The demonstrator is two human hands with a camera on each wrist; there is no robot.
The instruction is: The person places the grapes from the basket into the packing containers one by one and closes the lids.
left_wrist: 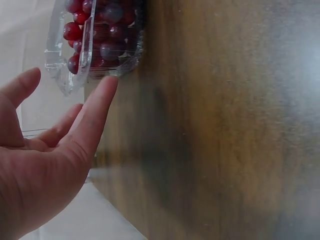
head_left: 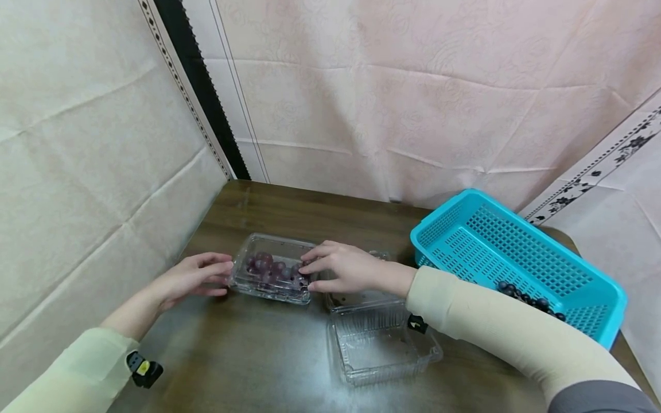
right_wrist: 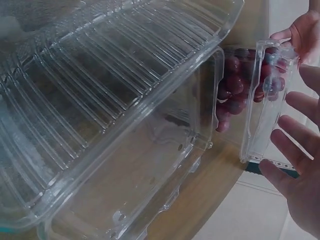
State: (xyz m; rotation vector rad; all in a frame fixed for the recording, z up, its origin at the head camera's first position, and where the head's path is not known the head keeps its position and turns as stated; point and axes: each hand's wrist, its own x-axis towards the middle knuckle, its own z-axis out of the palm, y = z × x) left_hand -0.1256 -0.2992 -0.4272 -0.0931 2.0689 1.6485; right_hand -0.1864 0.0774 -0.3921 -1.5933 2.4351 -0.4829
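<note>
A clear plastic clamshell box [head_left: 273,295] with its lid down stands on the table, and red-purple grapes [head_left: 264,263] show through it. My left hand [head_left: 195,278] is at the box's left end, fingers loosely extended; in the left wrist view its longest fingertip [left_wrist: 109,84] comes very near the box's end. Over the box's right end reaches my right hand [head_left: 343,267], fingers spread and slightly bent. The right wrist view shows its fingers [right_wrist: 295,135] beside the lid [right_wrist: 252,107]; whether they touch it I cannot tell.
A second clear clamshell [head_left: 384,370] lies open under and in front of my right forearm, partly hidden by it. At the right stands a turquoise perforated basket [head_left: 467,198] with dark grapes [head_left: 532,300] in it. Cloth hangings [head_left: 330,115] border the wooden table [head_left: 248,355].
</note>
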